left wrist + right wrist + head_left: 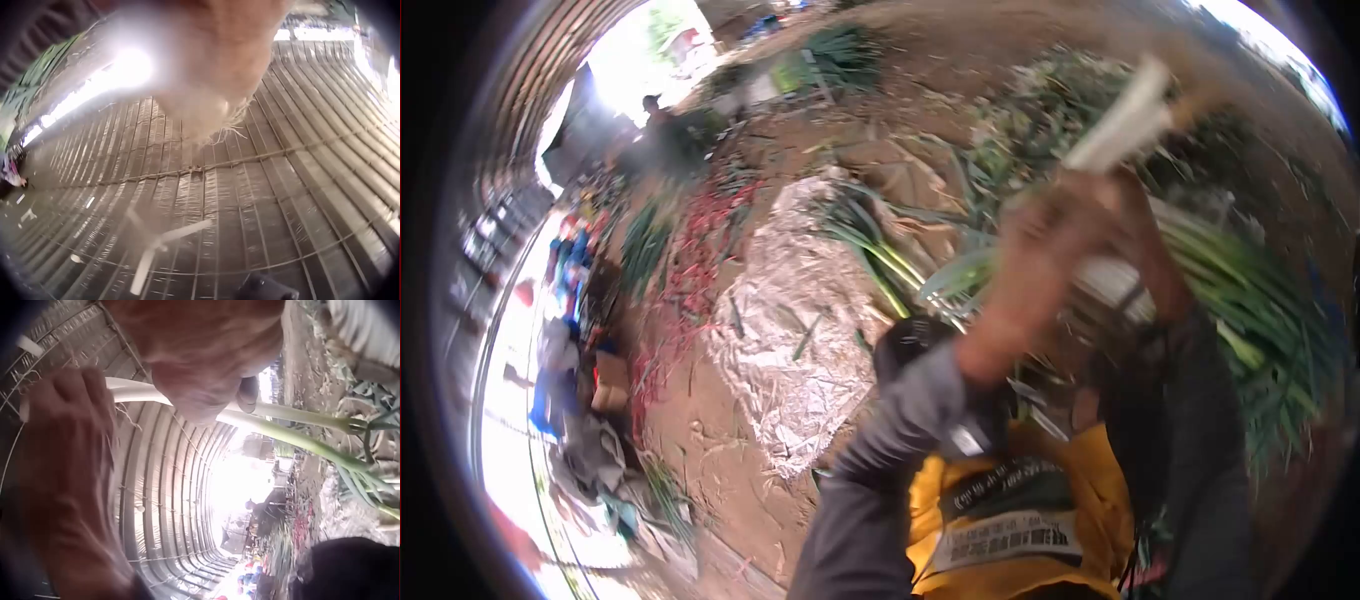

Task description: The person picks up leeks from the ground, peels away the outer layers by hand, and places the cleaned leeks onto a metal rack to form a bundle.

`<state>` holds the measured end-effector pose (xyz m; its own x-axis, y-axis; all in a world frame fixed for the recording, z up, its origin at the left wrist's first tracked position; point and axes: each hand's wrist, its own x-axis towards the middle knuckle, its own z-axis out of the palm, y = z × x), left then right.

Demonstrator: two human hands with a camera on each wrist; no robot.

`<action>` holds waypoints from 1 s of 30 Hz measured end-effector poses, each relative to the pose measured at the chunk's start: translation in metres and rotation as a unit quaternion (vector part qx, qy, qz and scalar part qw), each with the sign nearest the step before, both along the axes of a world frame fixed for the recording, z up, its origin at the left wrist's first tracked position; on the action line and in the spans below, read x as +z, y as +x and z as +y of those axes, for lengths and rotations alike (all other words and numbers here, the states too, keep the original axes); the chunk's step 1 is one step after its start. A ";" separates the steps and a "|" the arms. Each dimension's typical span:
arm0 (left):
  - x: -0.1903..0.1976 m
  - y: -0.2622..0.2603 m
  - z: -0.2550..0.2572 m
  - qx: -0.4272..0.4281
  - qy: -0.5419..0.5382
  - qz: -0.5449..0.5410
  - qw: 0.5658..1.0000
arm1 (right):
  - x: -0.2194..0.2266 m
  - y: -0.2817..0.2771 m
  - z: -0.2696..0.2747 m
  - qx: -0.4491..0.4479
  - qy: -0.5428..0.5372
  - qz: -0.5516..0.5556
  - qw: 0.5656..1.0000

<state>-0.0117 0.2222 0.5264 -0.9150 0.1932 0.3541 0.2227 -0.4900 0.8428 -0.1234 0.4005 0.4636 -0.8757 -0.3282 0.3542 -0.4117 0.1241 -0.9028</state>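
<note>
Both hands are raised close together in front of the body, gripping green onions with long white stalks (1120,120). My left hand (1035,250) curls round the root end; in the right wrist view that same hand (69,437) has thin roots poking out beside its fingers. Further along the stalks, my right hand (1138,230) grips them, and in the right wrist view its thumb and fingers (206,394) wrap the pale part. Green lengths (300,437) run on from there toward darker leaves. The left wrist view shows pale roots (234,122) under the left hand.
A crumpled silvery sheet (790,320) lies on the dirt floor with loose leaves on it. More green onions (1260,290) are piled at the right, beside a heap of leaf scraps (1050,110). Red strips (690,270) litter the left, near a cardboard box (610,382).
</note>
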 end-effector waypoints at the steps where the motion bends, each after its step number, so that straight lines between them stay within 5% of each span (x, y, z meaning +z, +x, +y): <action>1: 0.004 -0.015 -0.012 0.129 -0.095 0.136 0.978 | 0.035 0.015 -0.008 -0.044 0.101 0.108 0.988; 3: 0.027 -0.041 -0.031 0.175 -0.167 0.144 0.959 | 0.052 0.016 -0.009 0.015 0.123 0.119 0.985; 4: 0.030 -0.061 -0.046 0.148 -0.245 0.185 0.940 | 0.071 0.025 -0.010 0.064 0.171 0.030 0.983; 6: 0.036 -0.070 -0.048 -0.008 -0.188 0.100 0.977 | 0.080 0.027 -0.019 0.059 0.275 0.052 0.958; 9: 0.034 -0.072 -0.051 -0.085 -0.205 0.090 0.971 | 0.068 0.025 -0.022 0.095 0.272 0.125 0.949; 11: 0.031 -0.064 -0.044 -0.118 -0.095 0.118 0.981 | 0.070 0.035 -0.028 0.112 0.247 0.157 0.950; 14: 0.020 -0.064 -0.044 -0.058 -0.109 0.113 0.986 | 0.068 0.040 -0.030 0.138 0.273 0.033 0.952; 19: 0.038 -0.069 -0.070 0.019 -0.039 0.146 0.988 | 0.050 0.045 -0.033 0.100 0.183 0.101 0.973; 25: 0.072 -0.086 -0.123 0.001 -0.004 0.177 0.984 | -0.033 0.037 -0.034 0.111 0.280 0.118 0.946; 27: 0.082 -0.089 -0.136 0.031 0.024 0.211 0.977 | -0.048 0.044 -0.037 0.157 0.195 -0.015 0.968; 30: 0.085 -0.084 -0.153 0.053 0.028 0.152 0.987 | -0.050 0.051 -0.038 0.129 0.168 0.051 0.976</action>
<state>-0.0962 0.0692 0.6115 -0.7795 0.0736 0.6221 0.5133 -0.4942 0.7016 -0.0722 0.3624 0.4133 -0.7144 -0.6461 0.2687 -0.5534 0.2866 -0.7821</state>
